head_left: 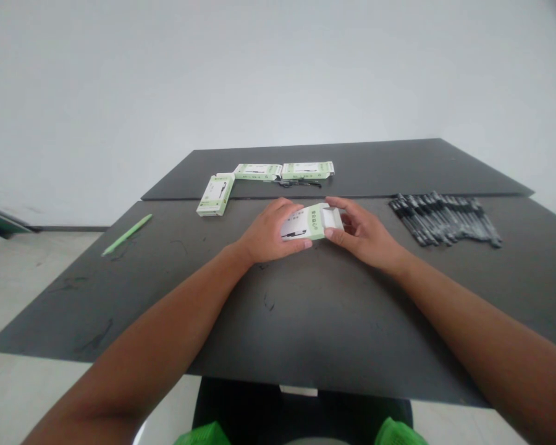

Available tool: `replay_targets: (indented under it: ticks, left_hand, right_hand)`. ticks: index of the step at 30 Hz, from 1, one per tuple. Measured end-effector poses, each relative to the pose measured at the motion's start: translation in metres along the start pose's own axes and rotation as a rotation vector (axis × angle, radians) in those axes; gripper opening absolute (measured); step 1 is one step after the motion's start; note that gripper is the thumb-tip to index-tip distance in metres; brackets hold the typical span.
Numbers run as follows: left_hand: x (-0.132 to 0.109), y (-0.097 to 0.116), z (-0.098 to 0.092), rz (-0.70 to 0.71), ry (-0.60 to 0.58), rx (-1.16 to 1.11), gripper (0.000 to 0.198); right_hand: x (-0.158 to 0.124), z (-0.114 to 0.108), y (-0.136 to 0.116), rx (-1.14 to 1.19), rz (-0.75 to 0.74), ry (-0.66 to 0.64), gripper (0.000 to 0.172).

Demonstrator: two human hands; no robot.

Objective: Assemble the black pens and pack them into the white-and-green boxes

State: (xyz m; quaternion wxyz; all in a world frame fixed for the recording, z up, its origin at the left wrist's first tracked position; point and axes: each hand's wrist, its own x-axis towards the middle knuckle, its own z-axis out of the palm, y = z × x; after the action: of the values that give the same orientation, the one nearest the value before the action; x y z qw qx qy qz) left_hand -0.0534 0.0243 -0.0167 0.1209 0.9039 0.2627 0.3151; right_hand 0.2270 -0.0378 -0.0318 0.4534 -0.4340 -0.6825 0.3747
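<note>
A small white and green cardboard pen box, printed with a black pen picture, is between my two hands over the middle of the dark table. My left hand wraps round its left part, thumb along the near edge. At the right end, my right hand has its thumb and fingers on the box's edges, beside a white end flap. That end seems to be open, but I cannot see inside. Off to the right lies a row of several black and transparent pens, apart from my right hand.
Three similar boxes lie farther back: one at the left, a middle one and a right one. Near them are dark pens. A green pen-like stick rests by the table's left edge. A seam crosses the table; behind stands a white wall.
</note>
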Motion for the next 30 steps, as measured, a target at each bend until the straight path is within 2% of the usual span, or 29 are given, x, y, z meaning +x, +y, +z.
replay_targets:
  ticks: [5, 11, 15, 22, 27, 30]
  left_hand:
    - [-0.0004, 0.0004, -0.0003, 0.003, -0.002, -0.001, 0.080]
    - [-0.0004, 0.0016, -0.0011, -0.012, -0.004, -0.001, 0.080]
    - [-0.0003, 0.0014, -0.0008, -0.006, -0.003, -0.002, 0.080]
    - [-0.0003, 0.0018, -0.0004, -0.013, -0.006, 0.003, 0.080]
    - [0.0005, 0.0048, -0.0005, -0.005, -0.019, 0.022, 0.079]
    - [0.0010, 0.0069, -0.0003, -0.009, -0.037, 0.049, 0.079]
  right_hand:
    - [-0.0003, -0.0003, -0.0004, -0.036, -0.037, 0.005, 0.066]
    - [-0.0001, 0.0012, -0.0001, -0.049, -0.154, 0.020, 0.053]
    - [-0.0001, 0.0017, -0.0009, -0.049, -0.187, 0.030, 0.049]
    - [0.0022, 0.0041, -0.0066, -0.032, -0.174, 0.056, 0.044]
    - [0.0001, 0.0074, -0.0093, 0.034, -0.052, 0.041, 0.051]
    - [-0.0012, 0.0079, -0.0086, 0.017, -0.044, 0.045, 0.049]
